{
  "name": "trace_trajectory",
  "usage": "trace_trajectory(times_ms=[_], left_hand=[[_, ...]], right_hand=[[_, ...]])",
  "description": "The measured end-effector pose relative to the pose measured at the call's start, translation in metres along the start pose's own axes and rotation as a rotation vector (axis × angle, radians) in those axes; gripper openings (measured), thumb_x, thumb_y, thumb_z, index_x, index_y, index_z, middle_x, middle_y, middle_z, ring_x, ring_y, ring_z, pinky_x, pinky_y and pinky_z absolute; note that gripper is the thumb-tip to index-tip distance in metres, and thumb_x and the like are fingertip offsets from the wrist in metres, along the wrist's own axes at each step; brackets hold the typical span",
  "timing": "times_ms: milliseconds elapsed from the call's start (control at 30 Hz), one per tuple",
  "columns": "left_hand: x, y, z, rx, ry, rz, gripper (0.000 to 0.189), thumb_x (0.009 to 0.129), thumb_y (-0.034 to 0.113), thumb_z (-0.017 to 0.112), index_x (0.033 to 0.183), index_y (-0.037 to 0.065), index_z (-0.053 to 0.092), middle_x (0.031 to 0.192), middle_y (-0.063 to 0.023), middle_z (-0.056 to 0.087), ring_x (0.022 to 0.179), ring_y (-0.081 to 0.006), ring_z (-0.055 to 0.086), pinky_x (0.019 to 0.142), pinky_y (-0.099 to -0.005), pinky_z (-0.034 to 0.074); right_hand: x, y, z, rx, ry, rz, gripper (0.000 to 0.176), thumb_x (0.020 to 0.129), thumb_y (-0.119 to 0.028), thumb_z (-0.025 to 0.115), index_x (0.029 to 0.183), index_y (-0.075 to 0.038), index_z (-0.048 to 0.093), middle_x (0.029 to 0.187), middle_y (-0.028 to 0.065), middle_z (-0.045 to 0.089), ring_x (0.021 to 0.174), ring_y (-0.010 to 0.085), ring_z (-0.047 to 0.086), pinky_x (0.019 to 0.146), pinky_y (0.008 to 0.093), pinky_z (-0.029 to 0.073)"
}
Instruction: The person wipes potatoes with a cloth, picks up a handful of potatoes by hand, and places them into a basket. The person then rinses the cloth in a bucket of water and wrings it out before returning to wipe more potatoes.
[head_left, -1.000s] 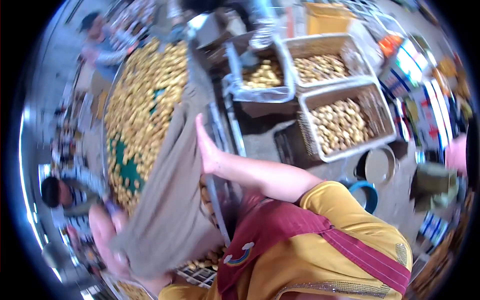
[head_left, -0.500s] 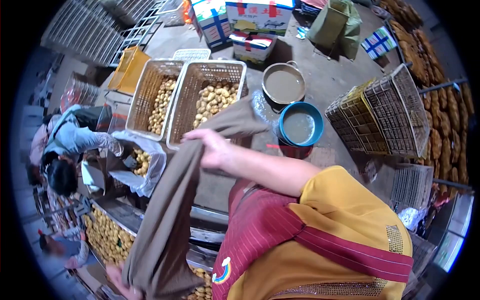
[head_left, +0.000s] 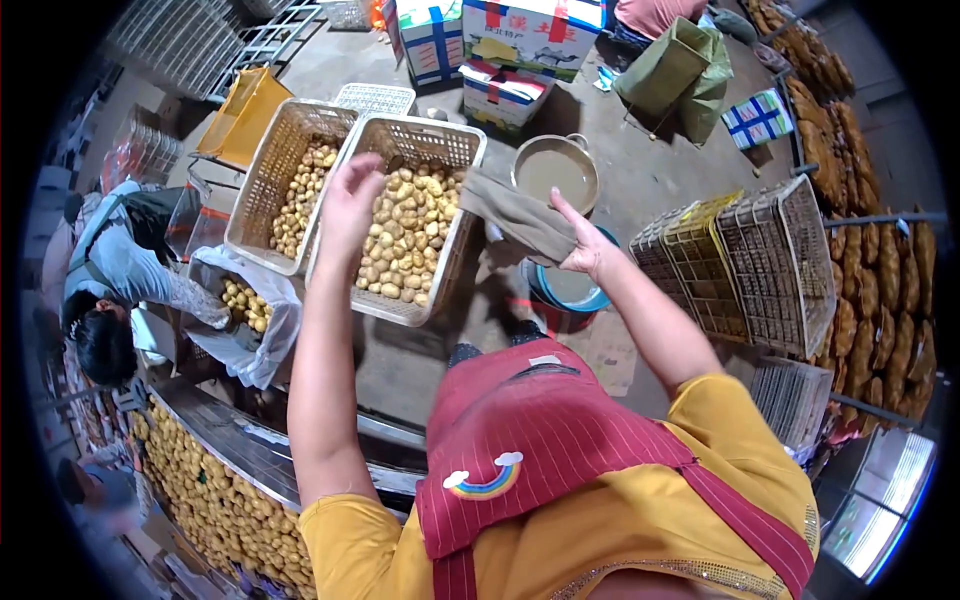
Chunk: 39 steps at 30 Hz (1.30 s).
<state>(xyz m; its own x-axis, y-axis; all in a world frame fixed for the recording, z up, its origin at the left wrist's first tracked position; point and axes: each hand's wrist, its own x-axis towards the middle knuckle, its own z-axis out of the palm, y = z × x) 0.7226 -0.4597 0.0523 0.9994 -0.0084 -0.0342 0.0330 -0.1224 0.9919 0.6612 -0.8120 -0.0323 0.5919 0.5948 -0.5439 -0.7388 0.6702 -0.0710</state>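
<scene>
My right hand (head_left: 588,245) grips a grey-brown cloth (head_left: 515,215), thumb on top. The cloth stretches left from it to the edge of a white plastic crate (head_left: 478,160) of potatoes (head_left: 408,235). Over this crate's left side, my left hand (head_left: 350,200) is raised with loosely bent fingers and nothing visible in it. Directly beneath the cloth and my right hand stands a blue bucket (head_left: 603,297) of murky water, partly covered. A round basin (head_left: 555,172) of muddy water sits just beyond it.
A second crate (head_left: 240,225) of smaller potatoes adjoins the first. Potatoes fill a long trough (head_left: 215,490) at lower left. A person in light blue (head_left: 150,260) bends over a lined container (head_left: 270,345). Stacked crates (head_left: 745,265) and filled sacks (head_left: 870,280) stand right; printed boxes (head_left: 530,35) stand behind.
The cloth, earlier hanging long between both hands, is now gathered in my right hand, which moved right. My left hand let go and rose from the lower left to above the crate.
</scene>
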Motion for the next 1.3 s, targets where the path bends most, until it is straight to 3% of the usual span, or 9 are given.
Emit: trace_trajectory(times_ms=[200, 400, 467, 500, 667, 833, 933, 1100, 1300], left_hand=[[-0.101, -0.101, 0.11, -0.176, -0.262, -0.745, 0.026, 0.1, 0.027, 0.061, 0.114, 0.006, 0.067, 0.109, -0.0059, 0.069, 0.099, -0.0146, 0.065, 0.091, -0.0307, 0.053], [-0.118, -0.137, 0.267, -1.245, -0.539, -1.572, 0.095, 0.096, 0.076, 0.031, 0.155, 0.001, 0.031, 0.157, -0.0235, 0.037, 0.144, -0.0317, 0.042, 0.119, -0.0478, 0.035], [-0.126, -0.16, 0.321, -2.14, -0.687, -0.838, 0.094, 0.097, 0.076, 0.024, 0.16, 0.006, 0.018, 0.165, -0.0178, 0.025, 0.152, -0.0347, 0.025, 0.124, -0.0495, 0.024], [-0.122, -0.191, 0.344, -2.286, -0.403, -0.975, 0.083, 0.1, 0.07, 0.029, 0.161, 0.014, 0.021, 0.163, -0.0119, 0.03, 0.15, -0.0353, 0.028, 0.122, -0.0533, 0.025], [-0.019, -0.187, 0.38, -1.635, -0.061, -1.598, 0.056, 0.093, 0.047, 0.066, 0.125, 0.001, 0.065, 0.105, -0.0211, 0.069, 0.093, -0.0319, 0.068, 0.083, -0.044, 0.057], [0.058, -0.211, 0.383, 0.49, -0.871, -0.487, 0.065, 0.08, 0.041, 0.079, 0.113, -0.013, 0.066, 0.106, -0.0254, 0.072, 0.09, -0.0317, 0.073, 0.082, -0.0387, 0.058], [0.114, -0.196, 0.362, 0.457, -0.888, -0.797, 0.076, 0.078, 0.041, 0.08, 0.129, -0.011, 0.059, 0.115, -0.0251, 0.07, 0.096, -0.0327, 0.073, 0.085, -0.0434, 0.058], [0.023, -0.26, 0.354, -0.455, 0.721, -0.492, 0.061, 0.091, 0.023, 0.067, 0.141, -0.002, 0.042, 0.106, -0.0139, 0.07, 0.091, -0.0247, 0.072, 0.075, -0.0431, 0.059], [-0.032, -0.233, 0.424, -0.137, 0.854, -0.451, 0.048, 0.086, 0.019, 0.066, 0.127, 0.0, 0.05, 0.099, -0.015, 0.069, 0.086, -0.0271, 0.07, 0.072, -0.0422, 0.058]], right_hand=[[-0.005, -0.023, -0.085, 0.408, 0.068, -0.156, 0.069, 0.096, -0.051, 0.064, 0.136, 0.003, 0.051, 0.134, 0.0265, 0.06, 0.123, 0.0414, 0.06, 0.104, 0.0551, 0.05], [-0.047, -0.011, -0.075, 0.563, 0.274, -0.289, 0.043, 0.098, -0.046, 0.062, 0.119, -0.008, 0.063, 0.117, 0.0141, 0.068, 0.112, 0.0346, 0.064, 0.102, 0.0518, 0.052], [-0.054, -0.005, -0.057, 0.57, 0.234, -0.399, 0.043, 0.1, -0.043, 0.061, 0.125, -0.008, 0.062, 0.123, 0.0123, 0.067, 0.119, 0.0317, 0.061, 0.106, 0.0493, 0.049], [-0.054, -0.001, -0.052, 0.571, 0.231, -0.443, 0.047, 0.1, -0.044, 0.061, 0.131, -0.009, 0.059, 0.125, 0.0112, 0.066, 0.121, 0.0302, 0.06, 0.106, 0.0489, 0.049], [-0.063, -0.012, -0.047, 0.442, 0.099, -0.285, 0.062, 0.102, -0.047, 0.054, 0.151, -0.012, 0.042, 0.148, 0.0104, 0.052, 0.127, 0.0266, 0.057, 0.106, 0.0457, 0.05], [-0.038, -0.061, -0.083, -0.126, 0.432, 0.262, 0.036, 0.099, -0.028, 0.063, 0.123, -0.001, 0.062, 0.117, 0.0126, 0.067, 0.105, 0.0217, 0.066, 0.09, 0.0381, 0.058], [-0.004, -0.077, -0.102, -0.14, 0.43, 0.219, 0.032, 0.093, -0.025, 0.064, 0.113, 0.0, 0.065, 0.112, 0.0118, 0.067, 0.109, 0.024, 0.063, 0.097, 0.0378, 0.051], [0.025, -0.117, -0.081, 0.648, -0.081, 0.071, 0.026, 0.08, -0.032, 0.074, 0.096, -0.012, 0.066, 0.13, 0.0057, 0.058, 0.125, 0.0268, 0.052, 0.113, 0.0508, 0.042], [0.009, -0.125, -0.064, 0.714, -0.31, 0.266, 0.032, 0.08, -0.026, 0.079, 0.102, -0.017, 0.057, 0.111, 0.0053, 0.055, 0.112, 0.02, 0.056, 0.098, 0.0397, 0.053]])
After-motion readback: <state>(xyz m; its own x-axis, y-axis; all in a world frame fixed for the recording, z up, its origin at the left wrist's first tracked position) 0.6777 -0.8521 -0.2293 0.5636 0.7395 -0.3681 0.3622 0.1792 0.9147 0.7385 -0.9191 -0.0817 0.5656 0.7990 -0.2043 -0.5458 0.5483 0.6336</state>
